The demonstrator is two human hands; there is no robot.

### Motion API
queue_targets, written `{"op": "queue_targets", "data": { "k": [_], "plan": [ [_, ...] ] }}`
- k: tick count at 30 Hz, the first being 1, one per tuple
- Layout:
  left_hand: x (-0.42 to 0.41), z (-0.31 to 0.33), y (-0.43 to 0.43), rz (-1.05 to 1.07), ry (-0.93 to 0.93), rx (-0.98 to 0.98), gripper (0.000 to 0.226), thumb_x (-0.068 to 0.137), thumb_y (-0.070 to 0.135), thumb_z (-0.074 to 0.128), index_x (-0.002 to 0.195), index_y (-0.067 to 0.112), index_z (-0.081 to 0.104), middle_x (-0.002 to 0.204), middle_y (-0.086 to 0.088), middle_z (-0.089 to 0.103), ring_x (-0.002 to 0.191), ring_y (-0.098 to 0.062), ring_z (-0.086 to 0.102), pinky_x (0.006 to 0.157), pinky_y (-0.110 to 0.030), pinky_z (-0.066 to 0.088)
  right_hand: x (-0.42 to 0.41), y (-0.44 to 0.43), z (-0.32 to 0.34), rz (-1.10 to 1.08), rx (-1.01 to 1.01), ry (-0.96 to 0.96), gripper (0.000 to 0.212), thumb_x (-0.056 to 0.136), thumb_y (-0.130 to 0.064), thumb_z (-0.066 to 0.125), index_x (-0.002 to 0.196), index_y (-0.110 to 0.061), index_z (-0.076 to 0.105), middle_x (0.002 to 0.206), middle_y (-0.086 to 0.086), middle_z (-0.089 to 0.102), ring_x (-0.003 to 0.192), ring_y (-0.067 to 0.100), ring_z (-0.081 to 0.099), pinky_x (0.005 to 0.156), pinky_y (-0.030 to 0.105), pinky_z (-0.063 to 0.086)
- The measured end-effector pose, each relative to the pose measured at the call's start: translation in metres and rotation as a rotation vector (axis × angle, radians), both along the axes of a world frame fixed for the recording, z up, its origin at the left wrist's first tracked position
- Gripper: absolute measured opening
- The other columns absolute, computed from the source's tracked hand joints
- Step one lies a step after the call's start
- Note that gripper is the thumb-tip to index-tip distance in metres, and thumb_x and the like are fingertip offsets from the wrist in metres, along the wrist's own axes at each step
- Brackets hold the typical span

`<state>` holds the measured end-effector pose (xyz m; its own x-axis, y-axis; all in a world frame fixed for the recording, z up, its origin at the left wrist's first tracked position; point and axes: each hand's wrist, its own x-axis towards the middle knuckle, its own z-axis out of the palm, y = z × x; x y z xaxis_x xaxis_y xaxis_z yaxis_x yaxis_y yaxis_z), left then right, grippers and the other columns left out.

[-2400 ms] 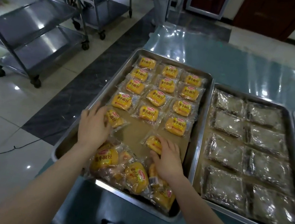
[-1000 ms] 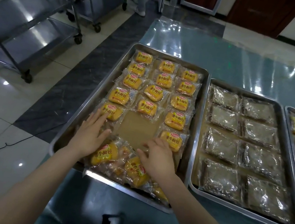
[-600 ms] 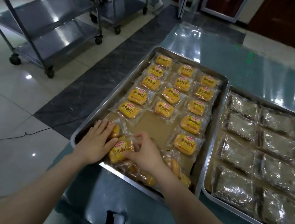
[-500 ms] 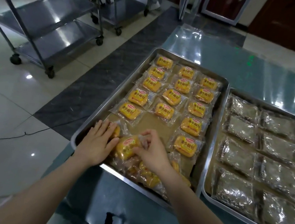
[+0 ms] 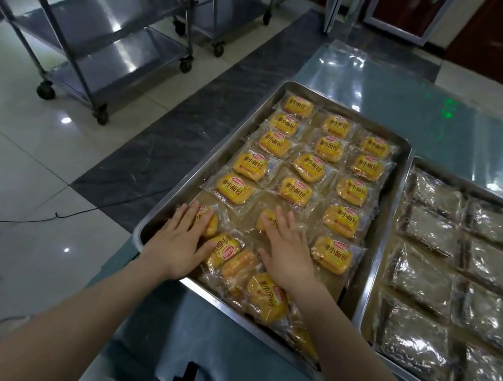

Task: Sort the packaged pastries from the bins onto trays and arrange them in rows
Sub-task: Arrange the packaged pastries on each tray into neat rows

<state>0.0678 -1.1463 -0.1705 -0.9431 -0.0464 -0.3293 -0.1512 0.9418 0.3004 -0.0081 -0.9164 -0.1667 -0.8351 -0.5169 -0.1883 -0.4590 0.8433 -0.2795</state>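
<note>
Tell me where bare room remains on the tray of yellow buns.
Little remains on the steel tray: brown liner shows between the left hand and right hand, and beside the nearest right-column yellow bun packet. The loose packet pile crowds the near edge.

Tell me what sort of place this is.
Probably a bakery packing or food-handling room: steel trays of wrapped yellow buns set in rows, wheeled steel rack trolleys on a tiled floor, and a plastic-covered worktable.

Yellow wrapped buns sit flat in three rows on my steel tray, loose pile at the near end.
</note>
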Motion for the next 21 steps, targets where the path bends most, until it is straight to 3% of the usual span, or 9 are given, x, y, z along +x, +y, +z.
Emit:
{"op": "queue_targets", "data": {
  "k": [4,7,11,14,18,21],
  "plan": [
    [0.000,0.000,0.000,0.004,-0.011,0.009,0.072,0.087,0.071,0.017,0.143,0.043,-0.018,0.155,0.005,-0.020,0.142,-0.018,-0.018,0.114,-0.044,0.006,-0.007,0.000,-0.007,0.000,0.121,-0.061,0.075,0.097,-0.052,0.033,0.145,-0.036,-0.022,0.146,-0.003,-0.040,0.134,0.029,-0.037,0.110,0.052,-0.013],
    [0.000,0.000,0.000,0.010,0.001,0.014,0.071,0.086,0.071,0.018,0.142,0.046,-0.019,0.156,0.006,-0.018,0.142,-0.018,-0.016,0.114,-0.045,0.009,-0.011,-0.005,-0.006,-0.052,0.195,-0.040,0.080,0.095,-0.060,0.027,0.143,-0.031,-0.028,0.145,0.003,-0.043,0.132,0.035,-0.040,0.103,0.054,-0.022],
    [0.001,0.000,0.001,0.005,0.024,0.002,0.070,0.088,0.069,0.018,0.143,0.044,-0.018,0.157,0.004,-0.016,0.143,-0.019,-0.015,0.113,-0.041,0.001,-0.007,-0.007,-0.003,-0.016,0.175,0.023,0.075,0.096,-0.057,0.026,0.146,-0.030,-0.023,0.148,0.007,-0.039,0.132,0.032,-0.041,0.102,0.055,-0.024],
    [0.003,0.002,0.002,-0.004,0.079,-0.009,0.064,0.091,0.064,0.016,0.144,0.044,-0.015,0.158,0.003,-0.011,0.143,-0.018,-0.014,0.110,-0.036,-0.008,-0.007,-0.004,-0.001,0.058,0.138,-0.020,0.067,0.096,-0.059,0.019,0.148,-0.034,-0.015,0.153,0.003,-0.032,0.135,0.027,-0.036,0.109,0.055,-0.018],
    [0.003,0.005,0.001,-0.055,0.094,-0.003,0.056,0.097,0.053,0.020,0.145,0.045,-0.007,0.158,0.006,-0.006,0.143,-0.017,-0.013,0.111,-0.036,-0.008,-0.012,-0.011,0.007,0.001,0.106,-0.053,0.064,0.096,-0.058,0.020,0.150,-0.033,-0.003,0.155,0.001,-0.026,0.137,0.025,-0.031,0.106,0.056,-0.017],
    [0.003,0.007,0.001,-0.076,0.089,0.016,0.054,0.099,0.045,0.024,0.146,0.046,-0.003,0.158,0.008,-0.005,0.143,-0.016,-0.012,0.112,-0.037,-0.005,-0.011,-0.031,0.014,0.071,0.039,-0.001,0.059,0.099,-0.046,0.028,0.150,-0.035,0.001,0.155,-0.003,-0.024,0.139,0.024,-0.029,0.111,0.060,-0.012]
  ]
}}
